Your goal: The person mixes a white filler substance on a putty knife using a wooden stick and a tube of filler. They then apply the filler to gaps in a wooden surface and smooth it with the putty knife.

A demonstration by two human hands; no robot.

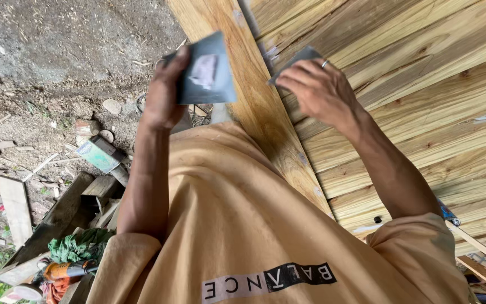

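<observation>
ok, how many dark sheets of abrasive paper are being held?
2. One sheet is in the left hand, raised beside the plank edge; the other sheet is pressed on the wooden planks under the right hand. More may lie hidden.

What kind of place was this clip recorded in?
Probably an outdoor carpentry spot: a large planked wooden panel, offcut boards and an orange power tool on bare dirt ground. Both hands hold dark sheets, likely sandpaper.

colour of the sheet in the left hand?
Dark grey sheet with a pale whitish worn patch in the middle, held in the left hand. Head view shows it.
</observation>
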